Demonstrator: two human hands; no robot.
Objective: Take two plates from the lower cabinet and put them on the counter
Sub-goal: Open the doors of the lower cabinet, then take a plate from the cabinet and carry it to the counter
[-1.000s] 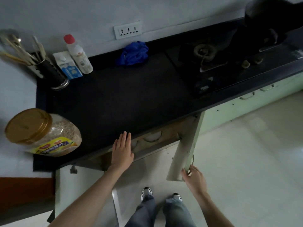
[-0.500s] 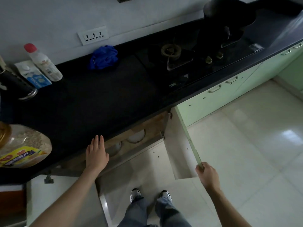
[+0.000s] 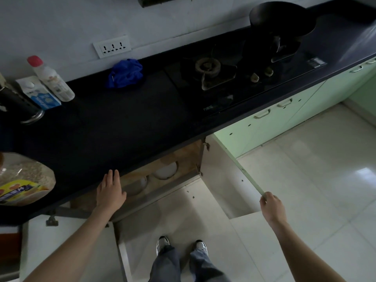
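Observation:
The lower cabinet [image 3: 183, 157] under the black counter [image 3: 122, 123] stands open. Inside, two pale plates show as dim rounds on a wooden shelf: one plate [image 3: 165, 169] to the right, another plate [image 3: 142, 183] partly hidden beside my left hand. My left hand [image 3: 110, 191] lies flat with fingers together, its fingertips at the counter's front edge, holding nothing. My right hand [image 3: 271, 205] grips the outer edge of the right cabinet door [image 3: 230, 180], which is swung wide open.
The left cabinet door [image 3: 71, 247] hangs open by my left arm. On the counter stand a grain jar [image 3: 24, 180], a carton [image 3: 38, 94], a bottle [image 3: 50, 80], a blue cloth [image 3: 125, 74] and a gas hob [image 3: 234, 76] bearing a dark pan [image 3: 282, 19]. My feet [image 3: 181, 246] stand on pale tiles.
My right hand has swung the right cabinet door further open to the right. The view has shifted right. My left hand stays at the counter edge.

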